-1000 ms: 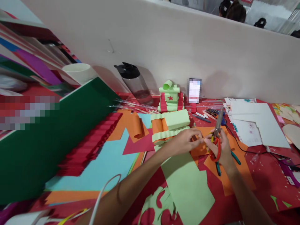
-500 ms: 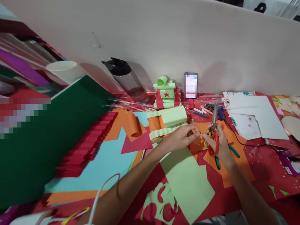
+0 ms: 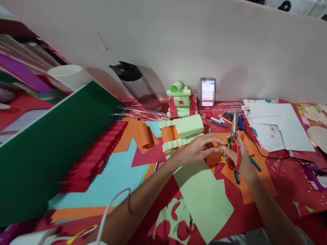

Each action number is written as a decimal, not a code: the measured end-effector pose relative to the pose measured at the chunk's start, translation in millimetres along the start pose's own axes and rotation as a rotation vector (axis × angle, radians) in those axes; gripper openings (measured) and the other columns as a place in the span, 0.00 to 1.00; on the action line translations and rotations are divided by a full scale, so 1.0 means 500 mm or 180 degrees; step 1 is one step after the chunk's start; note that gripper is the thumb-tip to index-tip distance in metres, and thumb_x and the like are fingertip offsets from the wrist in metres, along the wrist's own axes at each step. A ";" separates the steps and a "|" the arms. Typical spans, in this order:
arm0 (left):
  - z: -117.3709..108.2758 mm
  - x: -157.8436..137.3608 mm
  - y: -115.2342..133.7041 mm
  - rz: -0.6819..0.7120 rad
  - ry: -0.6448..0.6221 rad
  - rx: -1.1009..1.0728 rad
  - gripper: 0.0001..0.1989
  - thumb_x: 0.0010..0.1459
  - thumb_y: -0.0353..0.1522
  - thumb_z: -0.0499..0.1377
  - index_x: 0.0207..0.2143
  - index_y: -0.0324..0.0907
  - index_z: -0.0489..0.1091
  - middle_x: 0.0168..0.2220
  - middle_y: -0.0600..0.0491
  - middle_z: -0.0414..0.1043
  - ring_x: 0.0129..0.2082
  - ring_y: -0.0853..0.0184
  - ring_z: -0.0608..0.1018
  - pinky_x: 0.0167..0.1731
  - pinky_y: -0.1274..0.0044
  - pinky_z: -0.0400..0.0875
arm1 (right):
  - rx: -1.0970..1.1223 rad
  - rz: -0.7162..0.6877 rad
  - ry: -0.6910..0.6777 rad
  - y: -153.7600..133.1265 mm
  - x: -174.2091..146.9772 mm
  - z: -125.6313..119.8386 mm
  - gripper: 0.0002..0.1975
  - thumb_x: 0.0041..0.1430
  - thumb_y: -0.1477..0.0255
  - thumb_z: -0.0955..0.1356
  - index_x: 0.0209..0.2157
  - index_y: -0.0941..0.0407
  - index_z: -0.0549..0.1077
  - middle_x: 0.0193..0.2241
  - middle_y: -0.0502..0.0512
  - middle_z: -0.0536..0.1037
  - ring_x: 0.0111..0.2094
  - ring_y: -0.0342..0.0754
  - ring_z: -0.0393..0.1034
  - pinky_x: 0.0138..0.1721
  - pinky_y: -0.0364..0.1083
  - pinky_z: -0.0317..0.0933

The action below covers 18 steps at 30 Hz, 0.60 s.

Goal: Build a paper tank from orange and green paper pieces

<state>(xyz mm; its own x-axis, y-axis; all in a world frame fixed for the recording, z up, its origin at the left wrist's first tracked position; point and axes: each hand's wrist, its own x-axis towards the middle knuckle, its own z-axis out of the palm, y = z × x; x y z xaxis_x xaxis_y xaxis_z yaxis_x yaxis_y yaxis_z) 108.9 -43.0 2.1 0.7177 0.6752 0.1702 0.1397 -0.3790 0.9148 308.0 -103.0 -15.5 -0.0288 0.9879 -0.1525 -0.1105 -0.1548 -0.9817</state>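
My right hand (image 3: 241, 156) is closed round a pair of scissors (image 3: 234, 127), blades pointing up and away. They have a red handle loop, with a yellow loop beside it. My left hand (image 3: 198, 148) reaches in from the left, its curled fingertips meeting the right thumb and fingertips. Anything small between those fingertips is too hidden to make out. Orange paper (image 3: 251, 183) lies under the right hand, with teal-handled pliers (image 3: 255, 164) partly covered by it. Below the left wrist is a pale green sheet (image 3: 204, 197). Behind that wrist stands a green and orange paper model (image 3: 190, 126).
A striped green and red paper piece (image 3: 181, 102) and a phone (image 3: 208, 92) stand by the wall. A bottle (image 3: 139, 86) leans at back left, near a dark green board (image 3: 51, 149). Blue paper (image 3: 112, 180) lies left, white boards (image 3: 288, 126) right. A white cable (image 3: 106, 212) crosses the left forearm.
My left fingertips have moved slightly right and now meet the right hand's fingers. The scissors' handles have shifted a little in my right hand. The view has moved slightly.
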 end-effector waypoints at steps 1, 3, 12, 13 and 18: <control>0.001 0.000 -0.002 0.0092 0.0016 0.0024 0.12 0.69 0.38 0.59 0.51 0.46 0.76 0.46 0.48 0.79 0.43 0.63 0.77 0.42 0.74 0.71 | 0.0006 0.0019 -0.0019 0.001 0.000 0.000 0.21 0.55 0.62 0.75 0.45 0.50 0.65 0.34 0.47 0.75 0.21 0.40 0.68 0.23 0.43 0.66; 0.002 0.000 -0.008 0.0301 0.0042 0.0048 0.12 0.68 0.38 0.60 0.51 0.46 0.77 0.45 0.47 0.79 0.44 0.63 0.78 0.45 0.72 0.71 | 0.0038 0.0036 -0.0073 0.005 0.002 -0.001 0.20 0.55 0.62 0.75 0.45 0.50 0.65 0.33 0.46 0.74 0.21 0.40 0.68 0.23 0.43 0.66; 0.004 -0.002 -0.012 0.0264 0.0021 0.0108 0.10 0.69 0.39 0.58 0.40 0.43 0.76 0.42 0.48 0.78 0.43 0.64 0.78 0.47 0.73 0.70 | -0.0002 0.0070 -0.0248 0.027 0.006 -0.008 0.23 0.55 0.61 0.75 0.46 0.49 0.64 0.32 0.44 0.72 0.19 0.40 0.69 0.20 0.42 0.65; 0.003 -0.002 -0.010 0.0155 0.0061 0.0063 0.10 0.69 0.39 0.58 0.40 0.43 0.75 0.40 0.49 0.78 0.40 0.65 0.78 0.44 0.74 0.70 | 0.0001 0.0047 -0.0236 0.027 0.006 -0.007 0.23 0.55 0.61 0.75 0.46 0.49 0.64 0.32 0.44 0.73 0.19 0.40 0.69 0.21 0.42 0.66; -0.009 -0.004 0.000 -0.0385 0.0440 0.0029 0.11 0.66 0.40 0.59 0.37 0.42 0.73 0.36 0.52 0.77 0.33 0.68 0.76 0.34 0.77 0.69 | -0.0049 -0.0031 -0.0235 0.020 0.003 -0.007 0.22 0.57 0.60 0.75 0.47 0.50 0.65 0.32 0.46 0.76 0.23 0.42 0.70 0.26 0.43 0.70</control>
<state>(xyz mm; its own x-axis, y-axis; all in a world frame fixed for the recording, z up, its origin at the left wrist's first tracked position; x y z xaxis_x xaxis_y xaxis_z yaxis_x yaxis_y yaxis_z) 104.3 -41.3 3.3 0.5947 0.7966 0.1085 0.2260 -0.2952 0.9283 310.4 -103.2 -26.1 -0.1013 0.9857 -0.1348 -0.0957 -0.1445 -0.9849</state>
